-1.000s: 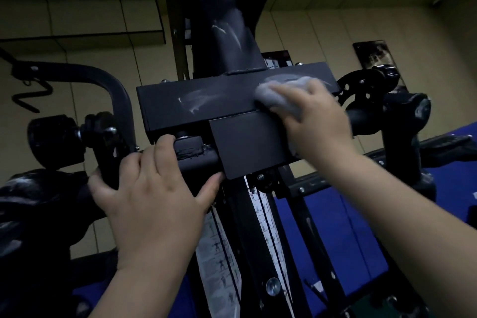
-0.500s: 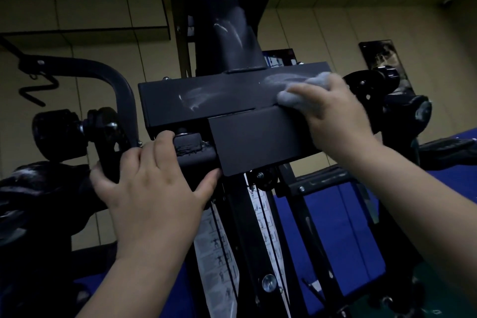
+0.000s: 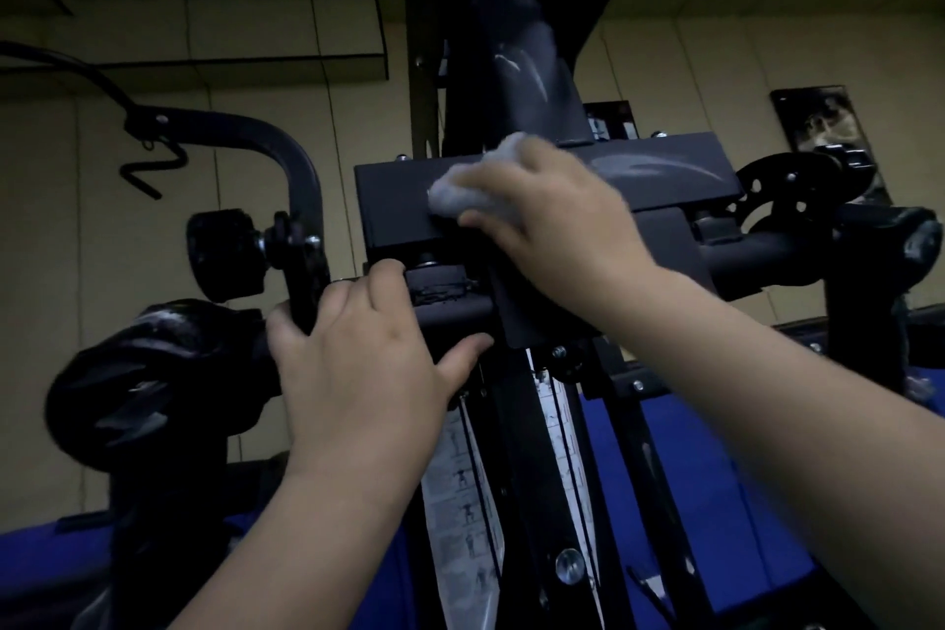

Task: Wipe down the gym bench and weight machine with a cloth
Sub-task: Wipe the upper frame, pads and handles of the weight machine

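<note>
Since half a second ago the right hand [image 3: 552, 225] has swept the cloth [image 3: 460, 192] leftward along the black crossbar [image 3: 394, 205], from its right end to left of the centre post; a pale smear [image 3: 659, 166] now shows on the bar where the hand was. The left hand [image 3: 358, 363] has stayed put.

Head view, the only one: the right hand lies over the cloth with its fingers bent down onto it, pressing the crumpled wad against the front face of the crossbar; the wad pokes out past the fingertips on the left. The left hand, below and to the left of the right, is wrapped round a black tube [image 3: 450, 317] under the crossbar, fingers over the top and thumb beneath, bracing. Beyond the left hand sit a padded roller [image 3: 143, 373] and a curved handle arm [image 3: 286, 159].

The cloth looks soft, light and limp, so I judge it needs to be bunched under the palm, or it will slide out. The weight machine [image 3: 516, 67] looks rigid and heavy; it should not shift under wiping pressure, and its tubes make sound places to steady oneself. The bench cannot be made out with certainty.
</note>
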Available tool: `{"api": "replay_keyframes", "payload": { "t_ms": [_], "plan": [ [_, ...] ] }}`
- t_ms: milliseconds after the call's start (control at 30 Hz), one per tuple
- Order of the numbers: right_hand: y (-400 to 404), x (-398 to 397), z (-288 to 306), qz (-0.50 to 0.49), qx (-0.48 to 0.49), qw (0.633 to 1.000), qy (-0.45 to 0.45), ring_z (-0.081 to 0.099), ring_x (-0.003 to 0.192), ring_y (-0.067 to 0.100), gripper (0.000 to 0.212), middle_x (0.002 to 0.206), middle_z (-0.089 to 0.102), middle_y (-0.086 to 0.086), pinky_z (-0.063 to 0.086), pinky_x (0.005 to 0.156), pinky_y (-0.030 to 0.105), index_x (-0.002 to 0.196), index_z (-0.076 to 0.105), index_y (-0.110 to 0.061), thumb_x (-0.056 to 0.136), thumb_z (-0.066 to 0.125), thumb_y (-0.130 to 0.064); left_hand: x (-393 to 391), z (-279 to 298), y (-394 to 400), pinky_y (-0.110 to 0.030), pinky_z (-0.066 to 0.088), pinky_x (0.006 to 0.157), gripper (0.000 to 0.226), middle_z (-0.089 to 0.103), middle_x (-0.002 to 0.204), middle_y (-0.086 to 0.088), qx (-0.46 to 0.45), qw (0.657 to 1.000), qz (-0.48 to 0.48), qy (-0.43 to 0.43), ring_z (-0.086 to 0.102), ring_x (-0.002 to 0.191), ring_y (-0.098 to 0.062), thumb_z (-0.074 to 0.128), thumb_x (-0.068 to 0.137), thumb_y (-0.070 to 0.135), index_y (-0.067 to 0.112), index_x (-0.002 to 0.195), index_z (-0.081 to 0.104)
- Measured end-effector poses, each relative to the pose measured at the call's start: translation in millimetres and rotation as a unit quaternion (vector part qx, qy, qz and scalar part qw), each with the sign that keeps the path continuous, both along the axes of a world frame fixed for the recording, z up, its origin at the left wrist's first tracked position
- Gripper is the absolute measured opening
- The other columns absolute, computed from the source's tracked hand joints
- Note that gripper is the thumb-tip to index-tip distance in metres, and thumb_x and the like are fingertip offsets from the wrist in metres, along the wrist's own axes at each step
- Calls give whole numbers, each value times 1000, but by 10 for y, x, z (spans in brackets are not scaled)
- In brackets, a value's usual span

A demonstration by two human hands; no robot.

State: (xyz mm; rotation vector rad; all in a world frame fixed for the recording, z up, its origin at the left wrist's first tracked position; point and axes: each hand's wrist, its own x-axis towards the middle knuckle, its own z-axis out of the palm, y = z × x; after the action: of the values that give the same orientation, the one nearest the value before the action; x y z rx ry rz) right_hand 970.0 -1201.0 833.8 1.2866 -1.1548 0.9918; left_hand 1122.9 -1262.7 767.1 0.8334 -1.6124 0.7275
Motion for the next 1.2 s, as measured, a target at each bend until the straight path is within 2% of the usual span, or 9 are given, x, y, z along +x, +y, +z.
{"api": "replay_keyframes", "payload": {
  "t_ms": [100, 267, 333, 467, 700, 867, 967, 1100, 1200],
  "plan": [
    [59, -275, 66, -3, -63, 991, -119, 51, 109, 29, 34, 122, 52, 5, 36, 75, 31, 124, 58, -33, 92, 54, -43, 32, 0, -16, -54, 43, 86, 76, 66, 91, -3, 2, 999, 40, -33, 62, 90, -24, 44, 72, 76, 10, 109, 58],
    [-172, 259, 26, 27, 18, 998, 56, 50, 103, 21, 39, 117, 52, 3, 43, 76, 32, 129, 55, -34, 92, 50, -43, 35, -29, -103, -52, 42, 84, 74, 63, 92, -6, -19, 997, 60, -52, 59, 91, -26, 41, 76, 73, 8, 105, 58],
    [-187, 313, 159, 12, 26, 998, 52, 48, 109, 20, 39, 123, 49, 3, 43, 80, 32, 133, 51, -36, 94, 48, -43, 29, -25, -107, -52, 42, 84, 73, 63, 92, -6, -22, 996, 62, -52, 59, 92, -26, 39, 77, 74, 9, 104, 58],
    [-33, -132, 126, -12, -45, 995, -87, 51, 109, 29, 37, 124, 50, 5, 39, 76, 35, 129, 53, -37, 94, 50, -44, 37, -2, -106, -50, 43, 84, 77, 63, 91, -4, -14, 994, 88, -62, 59, 91, -24, 28, 79, 78, 11, 102, 59],
    [-280, 485, 146, 26, -8, 998, 59, 52, 98, 21, 36, 114, 53, 5, 43, 69, 33, 128, 55, -35, 93, 52, -43, 28, 22, -65, -49, 41, 85, 76, 61, 93, -3, 1, 994, 98, -56, 57, 92, -23, 24, 77, 80, 15, 99, 57],
    [-54, -221, 145, -10, -69, 992, -106, 51, 109, 32, 37, 124, 50, 6, 38, 77, 36, 131, 51, -40, 95, 47, -45, 70, 3, -40, -53, 43, 83, 70, 62, 90, -5, 19, 993, 90, -76, 58, 89, -26, 31, 83, 73, 11, 99, 59],
    [-13, -271, -90, -38, -96, 991, -84, 54, 94, 33, 38, 109, 55, 9, 33, 68, 30, 129, 56, -36, 92, 53, -43, 147, -55, 67, -57, 45, 86, 56, 63, 95, -5, 16, 995, 52, -81, 60, 94, -28, 53, 78, 58, 9, 104, 61],
    [-23, -205, -130, -51, -69, 996, -21, 55, 88, 29, 39, 101, 56, 5, 34, 63, 28, 126, 58, -37, 89, 49, -47, 170, -7, 275, -56, 43, 95, 41, 57, 103, -6, -59, 997, -34, -29, 52, 103, -29, 60, 81, 41, 11, 110, 60],
    [129, -632, -63, -58, -95, 985, -129, 54, 99, 36, 37, 115, 55, 10, 38, 70, 35, 128, 56, -39, 92, 51, -46, 90, 198, 352, -53, 30, 107, 39, 55, 109, -6, -84, 996, -32, 0, 47, 110, -28, 50, 85, 38, 13, 113, 60]
  ]
}}
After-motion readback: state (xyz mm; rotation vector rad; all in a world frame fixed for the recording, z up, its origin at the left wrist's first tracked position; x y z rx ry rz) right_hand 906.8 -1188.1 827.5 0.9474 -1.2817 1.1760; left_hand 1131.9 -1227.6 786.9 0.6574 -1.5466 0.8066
